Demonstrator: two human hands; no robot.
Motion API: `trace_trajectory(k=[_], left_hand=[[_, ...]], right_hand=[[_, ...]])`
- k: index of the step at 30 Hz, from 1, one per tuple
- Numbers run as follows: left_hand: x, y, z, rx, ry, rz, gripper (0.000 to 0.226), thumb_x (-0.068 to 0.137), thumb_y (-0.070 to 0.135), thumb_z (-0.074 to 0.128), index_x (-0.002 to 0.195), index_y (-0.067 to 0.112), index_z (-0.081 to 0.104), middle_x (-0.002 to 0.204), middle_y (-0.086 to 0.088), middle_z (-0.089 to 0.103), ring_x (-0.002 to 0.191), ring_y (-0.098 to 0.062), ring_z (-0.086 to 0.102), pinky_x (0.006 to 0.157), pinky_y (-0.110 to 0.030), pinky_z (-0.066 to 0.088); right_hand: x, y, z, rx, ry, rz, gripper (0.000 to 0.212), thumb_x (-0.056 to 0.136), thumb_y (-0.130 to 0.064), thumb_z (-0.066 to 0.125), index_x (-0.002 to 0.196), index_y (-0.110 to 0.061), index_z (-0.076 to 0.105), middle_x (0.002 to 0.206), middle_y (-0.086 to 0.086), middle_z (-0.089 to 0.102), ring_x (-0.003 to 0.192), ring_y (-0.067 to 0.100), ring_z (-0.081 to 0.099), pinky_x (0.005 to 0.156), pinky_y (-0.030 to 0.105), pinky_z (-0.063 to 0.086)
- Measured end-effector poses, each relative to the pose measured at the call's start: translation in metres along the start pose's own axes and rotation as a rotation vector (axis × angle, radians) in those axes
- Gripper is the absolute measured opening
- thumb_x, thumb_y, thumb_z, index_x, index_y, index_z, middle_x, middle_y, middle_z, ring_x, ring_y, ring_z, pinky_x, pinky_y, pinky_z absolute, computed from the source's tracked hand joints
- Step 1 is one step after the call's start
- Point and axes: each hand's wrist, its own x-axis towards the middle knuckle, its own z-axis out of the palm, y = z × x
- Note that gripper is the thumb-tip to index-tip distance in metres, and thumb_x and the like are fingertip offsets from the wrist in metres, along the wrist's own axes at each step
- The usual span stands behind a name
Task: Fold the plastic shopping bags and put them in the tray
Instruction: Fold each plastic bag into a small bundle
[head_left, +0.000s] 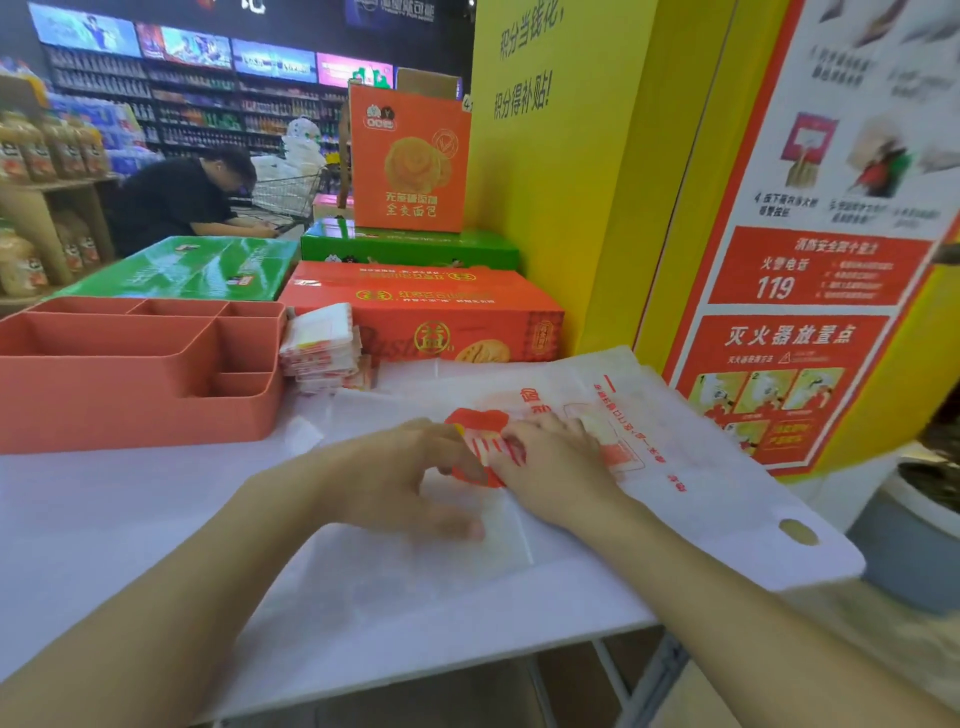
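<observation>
A: Head view, bag (701, 493)?
B: Flat on the table's (104, 519) right half, long axis toward the right edge. Right hand (556, 467) presses it, fingers flat. Left hand (400, 467) curled, blurred, grip unclear.
A: Tray (130, 415)?
B: Far-left corner. Left hand's nearer.

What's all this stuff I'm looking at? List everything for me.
table: one, white, foreground
tray: one, salmon, compartmented, table's left
folded bags: one stack, white and red, just right of the tray
flat bag: at least one, white with red print, under both hands
boxes: two orange, two green, behind the table
pillar: one, yellow, right
poster: one, red and white, far right
person: one, black top, back left
cart: one, metal, beside the person
shelves: dark, stocked, background
left hand: fingertips on the bag's red print
right hand: flat on the bag
</observation>
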Motion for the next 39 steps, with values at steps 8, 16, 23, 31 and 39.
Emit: trace_trajectory(k=[8, 16, 23, 31, 39], left_hand=[[0.001, 0.012, 0.011, 0.157, -0.123, -0.015, 0.087, 0.065, 0.09, 0.055, 0.141, 0.049, 0.04, 0.144, 0.033, 0.029, 0.134, -0.004, 0.027, 0.115, -0.039, 0.025], [-0.004, 0.014, 0.003, 0.145, -0.109, -0.03, 0.084, 0.069, 0.072, 0.045, 0.146, 0.04, 0.044, 0.15, 0.024, 0.039, 0.134, -0.006, 0.037, 0.113, -0.037, 0.036], [-0.008, 0.029, 0.004, 0.274, -0.13, -0.06, 0.076, 0.075, 0.063, 0.053, 0.146, 0.039, 0.042, 0.15, 0.026, 0.034, 0.136, -0.004, 0.037, 0.112, -0.034, 0.039], [-0.032, 0.038, 0.006, 0.313, -0.069, -0.105, 0.062, 0.086, 0.052, 0.054, 0.145, 0.04, 0.041, 0.148, 0.027, 0.033, 0.134, -0.003, 0.039, 0.112, -0.029, 0.037], [-0.065, 0.037, 0.012, 0.239, -0.029, -0.174, 0.064, 0.083, 0.055, 0.039, 0.147, 0.044, 0.04, 0.156, 0.032, 0.023, 0.141, 0.002, 0.034, 0.115, -0.022, 0.031]], right_hand=[[-0.016, 0.009, -0.009, 0.174, 0.181, -0.194, 0.027, 0.098, -0.048, 0.055, 0.11, -0.03, 0.07, 0.122, -0.007, 0.053, 0.12, 0.02, 0.041, 0.107, 0.04, 0.034], [-0.072, 0.051, -0.047, 0.043, -0.318, -0.322, 0.074, 0.093, -0.074, 0.043, 0.158, -0.046, 0.022, 0.163, -0.032, 0.006, 0.149, -0.007, -0.007, 0.122, 0.032, 0.002], [-0.078, 0.066, -0.055, -0.004, -0.258, -0.355, 0.066, 0.097, -0.067, 0.043, 0.156, -0.045, 0.027, 0.163, -0.031, 0.008, 0.15, -0.005, -0.002, 0.121, 0.026, 0.006], [-0.085, 0.074, -0.056, 0.006, -0.163, -0.419, 0.055, 0.102, -0.046, 0.046, 0.155, -0.038, 0.033, 0.16, -0.027, 0.026, 0.143, -0.013, 0.013, 0.108, 0.004, -0.001], [-0.092, 0.079, -0.047, 0.124, -0.027, -0.425, 0.043, 0.101, -0.03, 0.053, 0.145, -0.033, 0.054, 0.149, -0.025, 0.045, 0.13, -0.018, 0.023, 0.11, 0.0, 0.009]])
